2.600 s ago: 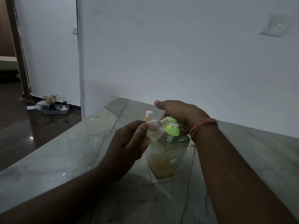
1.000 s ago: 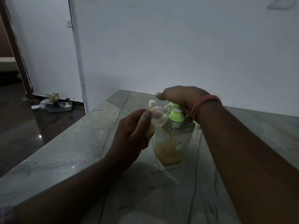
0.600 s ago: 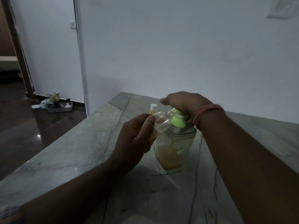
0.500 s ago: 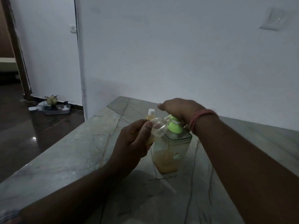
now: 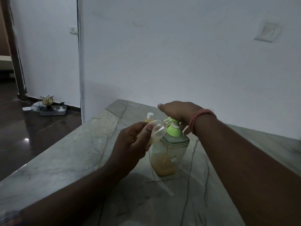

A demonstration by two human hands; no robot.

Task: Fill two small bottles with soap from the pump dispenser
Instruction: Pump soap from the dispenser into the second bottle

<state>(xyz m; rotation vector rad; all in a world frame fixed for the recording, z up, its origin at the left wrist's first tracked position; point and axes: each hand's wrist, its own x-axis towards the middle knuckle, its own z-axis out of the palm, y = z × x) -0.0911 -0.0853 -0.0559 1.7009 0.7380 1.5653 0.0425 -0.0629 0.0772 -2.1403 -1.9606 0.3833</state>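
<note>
The left hand (image 5: 130, 144) grips a tilted small bottle (image 5: 157, 130) at the pump spout; the right hand (image 5: 176, 111) lies flat on the dispenser (image 5: 169, 154) beneath it.

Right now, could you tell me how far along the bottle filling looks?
Seemingly done: a capped small bottle holding yellowish soap stands behind the pump dispenser. In hand: the left hand holds a clear bottle tilted at the green spout while the right hand rests on the pump. Left: finishing this fill, which looks low, and capping.
</note>
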